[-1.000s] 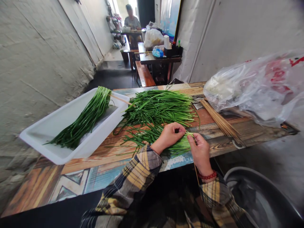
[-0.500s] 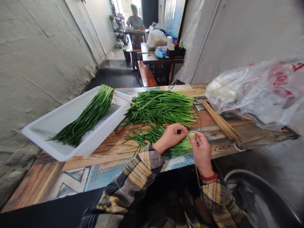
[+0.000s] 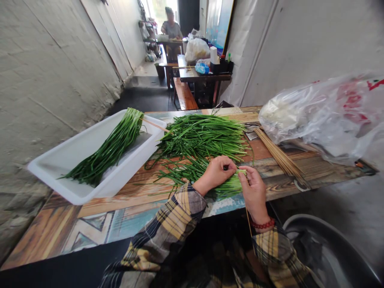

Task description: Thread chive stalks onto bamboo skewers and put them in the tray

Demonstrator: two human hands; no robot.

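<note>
My left hand (image 3: 218, 171) is closed in a pinch at the pale stem ends of some garlic chives (image 3: 229, 189) near the table's front edge. Opposite it, my right hand (image 3: 253, 186) grips the same stem ends between thumb and fingers. A thin wooden skewer (image 3: 249, 224) runs down from beneath my right hand, its upper part hidden by the hand. Just behind my hands lies a larger pile of chives (image 3: 207, 134). More chives (image 3: 111, 148), threaded on a skewer (image 3: 154, 125) at their stem ends, rest in a white plastic tub (image 3: 90, 196) on the left.
Bundled bamboo skewers (image 3: 279, 156) lie on the wooden table (image 3: 132, 206) at right, beside a clear plastic bag (image 3: 327, 112). A dark bin (image 3: 327, 224) stands below right. Farther back are another table (image 3: 207, 76), a bench (image 3: 186, 94) and a seated person (image 3: 171, 30).
Almost nothing differs. Both hands keep their grip at the stem ends, with only slight shifts of the right hand and fingers.
</note>
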